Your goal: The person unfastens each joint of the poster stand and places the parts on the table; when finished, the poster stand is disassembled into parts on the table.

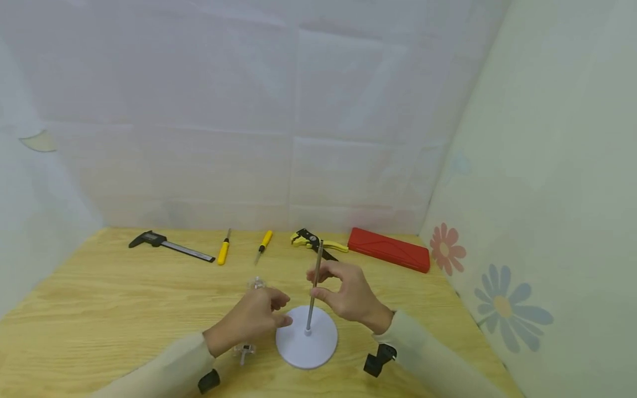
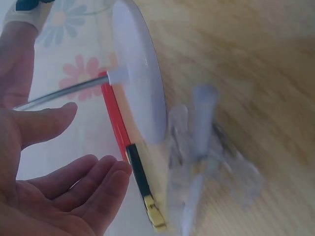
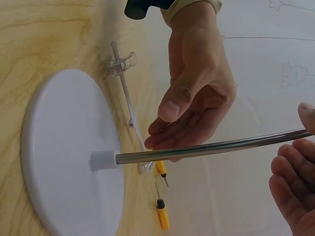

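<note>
A: Where is the thin steel rod (image 1: 313,287)?
B: Upright in the round white plastic base (image 1: 298,354), pinched by right hand (image 1: 350,296). Left hand (image 1: 259,318), fingers relaxed, touches the base rim.

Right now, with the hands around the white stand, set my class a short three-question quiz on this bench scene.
1. True or false: the metal rod stands upright in the round white base.
2. Which hand pinches the rod? A) left hand B) right hand C) both
3. Fill in: along the back of the wooden table, beside the yellow-handled pliers, lies a flat ____ case.

Key
1. True; it sits in the socket at the base's middle.
2. B; the right hand pinches it partway up, while the left hand rests at the base's edge with relaxed fingers.
3. red
</note>
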